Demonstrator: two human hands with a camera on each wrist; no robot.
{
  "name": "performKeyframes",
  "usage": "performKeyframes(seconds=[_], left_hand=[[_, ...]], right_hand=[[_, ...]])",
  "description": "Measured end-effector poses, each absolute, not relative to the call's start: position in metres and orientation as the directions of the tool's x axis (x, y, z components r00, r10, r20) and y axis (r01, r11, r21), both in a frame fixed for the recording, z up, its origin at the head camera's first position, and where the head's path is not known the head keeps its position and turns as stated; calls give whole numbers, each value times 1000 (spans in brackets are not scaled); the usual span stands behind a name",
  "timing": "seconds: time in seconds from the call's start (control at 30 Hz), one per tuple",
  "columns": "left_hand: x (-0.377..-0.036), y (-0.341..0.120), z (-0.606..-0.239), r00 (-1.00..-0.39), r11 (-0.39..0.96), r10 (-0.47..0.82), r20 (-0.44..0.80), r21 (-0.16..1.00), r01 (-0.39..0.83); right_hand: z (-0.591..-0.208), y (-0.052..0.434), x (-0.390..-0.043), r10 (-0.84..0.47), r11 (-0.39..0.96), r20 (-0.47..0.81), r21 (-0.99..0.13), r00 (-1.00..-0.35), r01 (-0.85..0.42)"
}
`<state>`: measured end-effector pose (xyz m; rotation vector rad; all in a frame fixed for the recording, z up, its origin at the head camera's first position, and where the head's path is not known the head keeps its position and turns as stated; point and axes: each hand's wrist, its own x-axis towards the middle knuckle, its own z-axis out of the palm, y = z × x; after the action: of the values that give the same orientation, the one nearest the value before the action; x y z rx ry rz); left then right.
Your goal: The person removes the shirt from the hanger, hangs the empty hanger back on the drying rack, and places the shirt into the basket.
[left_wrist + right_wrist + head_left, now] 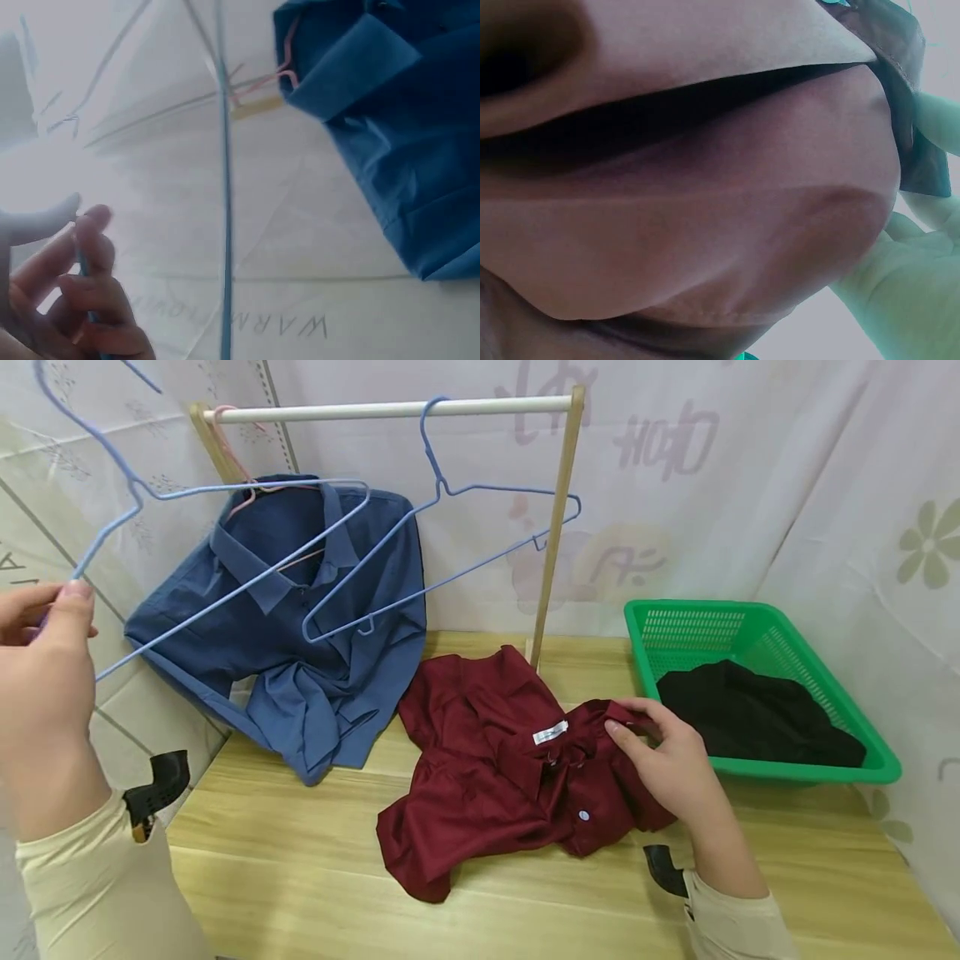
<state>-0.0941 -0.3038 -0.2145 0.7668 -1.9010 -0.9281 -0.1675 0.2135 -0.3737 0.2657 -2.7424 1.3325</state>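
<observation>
"WARM" is read, upside down, on the white sheet (300,300) below the blue shirt (390,112). The rest of that line is cut off, and the label (550,732) on the red shirt (495,777) cannot be read.

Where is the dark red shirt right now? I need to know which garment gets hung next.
In the head view, the dark red shirt lies crumpled on the wooden table, between the hanging blue shirt and the green basket, its collar in the right hand.
</observation>
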Motion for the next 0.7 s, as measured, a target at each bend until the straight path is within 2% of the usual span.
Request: performKeyframes(seconds=[0.07,0.23,0.3,0.47,0.7], left_hand=[[-106,-302,-210,-475,559,-767,432,812,-166],[-141,-293,-202,-559,724,-624,546,674,-150],[-155,-287,-199,-616,776,-555,560,616,-139],[-187,-273,-191,-781,840,-386,491,537,-78],[-222,-260,-181,-917,868,-223,330,496,-32]], right_hand=[[-373,213,-168,-126,608,142,-771,-982,-190],[-372,213,-170,-140,603,126,-776,-982,-185],[-372,213,-169,-140,603,121,-777,-983,-182],[-371,211,-168,-143,602,108,-779,-984,-172],[-370,208,-166,-148,602,110,-778,-983,-177]])
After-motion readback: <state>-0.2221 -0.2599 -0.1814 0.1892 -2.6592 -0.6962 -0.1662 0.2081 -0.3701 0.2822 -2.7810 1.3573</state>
